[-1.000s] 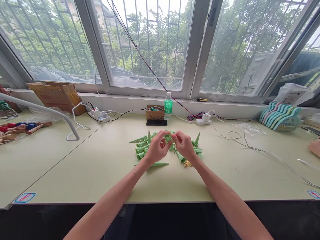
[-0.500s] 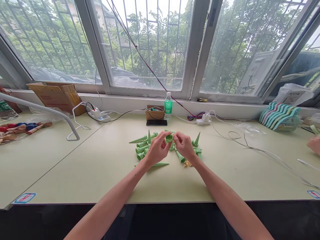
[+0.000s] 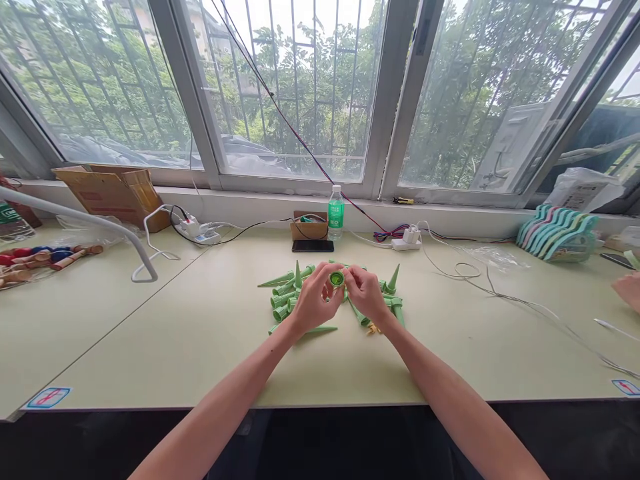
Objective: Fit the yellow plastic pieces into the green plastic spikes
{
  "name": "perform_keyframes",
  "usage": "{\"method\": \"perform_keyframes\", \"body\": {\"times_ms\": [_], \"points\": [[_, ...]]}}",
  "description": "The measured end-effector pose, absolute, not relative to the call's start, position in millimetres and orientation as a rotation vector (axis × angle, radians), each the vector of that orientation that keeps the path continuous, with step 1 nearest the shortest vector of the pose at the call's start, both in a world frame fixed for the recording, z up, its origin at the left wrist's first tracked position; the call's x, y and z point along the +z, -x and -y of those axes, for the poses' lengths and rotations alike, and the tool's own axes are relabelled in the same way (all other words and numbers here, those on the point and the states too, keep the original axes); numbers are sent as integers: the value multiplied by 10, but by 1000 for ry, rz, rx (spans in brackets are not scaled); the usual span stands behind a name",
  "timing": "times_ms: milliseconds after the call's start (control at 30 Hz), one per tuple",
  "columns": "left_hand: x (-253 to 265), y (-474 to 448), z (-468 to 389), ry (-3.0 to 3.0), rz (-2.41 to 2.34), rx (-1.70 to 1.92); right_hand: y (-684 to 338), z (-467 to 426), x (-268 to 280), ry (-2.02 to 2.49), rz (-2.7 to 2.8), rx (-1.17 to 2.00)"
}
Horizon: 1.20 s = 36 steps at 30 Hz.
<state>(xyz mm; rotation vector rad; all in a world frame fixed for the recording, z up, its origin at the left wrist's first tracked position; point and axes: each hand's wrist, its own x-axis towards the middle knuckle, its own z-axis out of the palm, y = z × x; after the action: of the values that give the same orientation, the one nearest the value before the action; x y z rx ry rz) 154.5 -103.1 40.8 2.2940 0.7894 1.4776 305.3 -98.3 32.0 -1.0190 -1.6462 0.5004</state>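
Observation:
My left hand is closed round a green plastic watering spike, its round open end tilted up toward me. At the right side of that rim, the fingers of my right hand pinch together against the spike; any small part between them is hidden. More green spikes lie in a heap left of my hands, some pointed and some with open cup ends. To the right one spike stands point up. Several small yellow pieces lie below my right wrist, partly covered.
Behind my hands are a phone, a small cardboard box and a water bottle. White cables cross the table at right. Teal hangers stand back right; another person's hand shows at the right edge.
The held spike has tipped so its open end faces me more directly. My hands have stayed nearly in place, with the right fingers still at the rim.

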Motion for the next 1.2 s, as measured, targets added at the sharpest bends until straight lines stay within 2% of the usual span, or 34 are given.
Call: {"method": "perform_keyframes", "body": {"times_ms": [367, 500, 667, 1200], "points": [[470, -1537, 972, -1707, -887, 1560, -3055, 994, 295, 992, 1624, 473], [518, -1540, 978, -1564, -856, 1391, -3056, 1006, 307, 998, 1621, 476], [548, -1551, 1019, -1555, -843, 1148, -3062, 1024, 329, 995, 1646, 466], [441, -1521, 990, -1827, -786, 1251, -3082, 976, 298, 983, 1635, 465]]}}
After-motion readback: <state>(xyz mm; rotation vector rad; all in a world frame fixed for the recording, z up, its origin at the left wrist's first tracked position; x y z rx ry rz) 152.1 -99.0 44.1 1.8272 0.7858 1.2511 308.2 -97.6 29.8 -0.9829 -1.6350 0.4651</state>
